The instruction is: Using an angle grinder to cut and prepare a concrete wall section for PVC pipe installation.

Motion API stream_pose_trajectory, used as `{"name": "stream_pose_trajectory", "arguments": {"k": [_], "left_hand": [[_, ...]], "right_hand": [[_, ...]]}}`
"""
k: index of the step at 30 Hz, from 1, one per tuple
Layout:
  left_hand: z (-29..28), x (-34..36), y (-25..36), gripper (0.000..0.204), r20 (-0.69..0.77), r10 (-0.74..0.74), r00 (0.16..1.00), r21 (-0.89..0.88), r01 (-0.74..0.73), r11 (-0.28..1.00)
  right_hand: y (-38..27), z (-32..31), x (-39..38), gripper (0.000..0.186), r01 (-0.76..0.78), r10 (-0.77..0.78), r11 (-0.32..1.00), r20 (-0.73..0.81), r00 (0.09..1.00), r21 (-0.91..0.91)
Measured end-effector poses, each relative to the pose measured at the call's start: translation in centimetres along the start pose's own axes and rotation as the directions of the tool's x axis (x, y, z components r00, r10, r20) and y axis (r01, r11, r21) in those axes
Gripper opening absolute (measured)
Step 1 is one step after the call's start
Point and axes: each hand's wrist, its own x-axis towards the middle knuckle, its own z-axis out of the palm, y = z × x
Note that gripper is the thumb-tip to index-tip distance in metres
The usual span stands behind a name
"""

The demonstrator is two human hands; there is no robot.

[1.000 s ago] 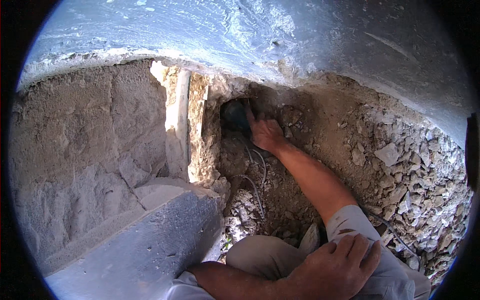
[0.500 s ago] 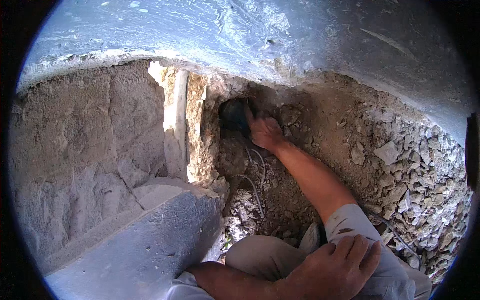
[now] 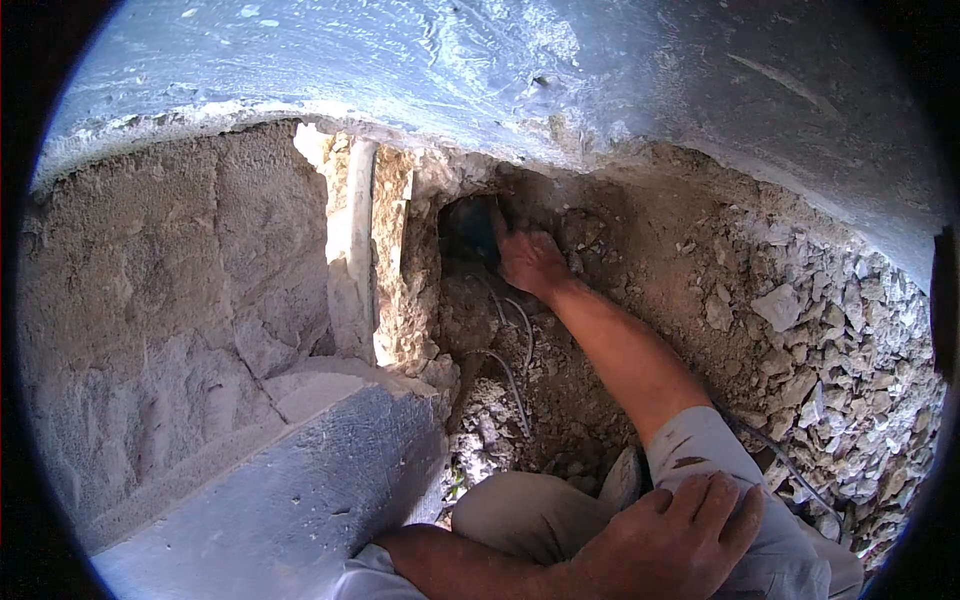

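Note:
My right hand (image 3: 533, 262) reaches into a dark hollow at the base of the broken wall. Its index finger is stretched out against a dark, blue-green smooth thing (image 3: 470, 228) inside that hollow; shadow hides what this is. The other fingers are bent, with no held thing visible. Across my lap, my left hand (image 3: 665, 545) lies on the right sleeve (image 3: 705, 450), fingers slightly bent and apart, holding nothing. Below the hollow, thin grey wires (image 3: 515, 375) curve out over the dirt.
A pale vertical pipe (image 3: 352, 250) stands in the broken wall edge, left of the hollow. A blue-grey painted wall (image 3: 480, 80) overhangs the top. A blue-grey ledge (image 3: 300, 480) is at lower left. Broken stones (image 3: 820, 370) pile up on the right, with a dark cable (image 3: 790, 465) nearby.

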Motion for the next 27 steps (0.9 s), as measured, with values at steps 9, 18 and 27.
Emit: {"name": "stream_pose_trajectory", "arguments": {"k": [9, 18, 27], "left_hand": [[-0.2, -0.3, 0.6, 0.029, -0.019, 0.017, 1.000, 0.024, -0.016, 1.000], [-0.5, -0.4, 0.7, 0.029, 0.025, 0.000, 1.000, -0.033, 0.001, 0.999], [0.2, 0.1, -0.6, 0.029, 0.037, -0.001, 0.999, -0.031, 0.002, 1.000]], "right_hand": [[-0.2, 1.5, 0.4, 0.071, 0.052, -0.077, 0.987, -0.164, 0.983, -0.152], [-1.1, -1.2, -0.8, 0.070, 0.052, -0.059, 0.996, -0.087, 0.994, -0.075], [-0.5, -1.1, -0.3, 0.076, 0.042, -0.046, 0.997, -0.060, 0.997, -0.060]]}}
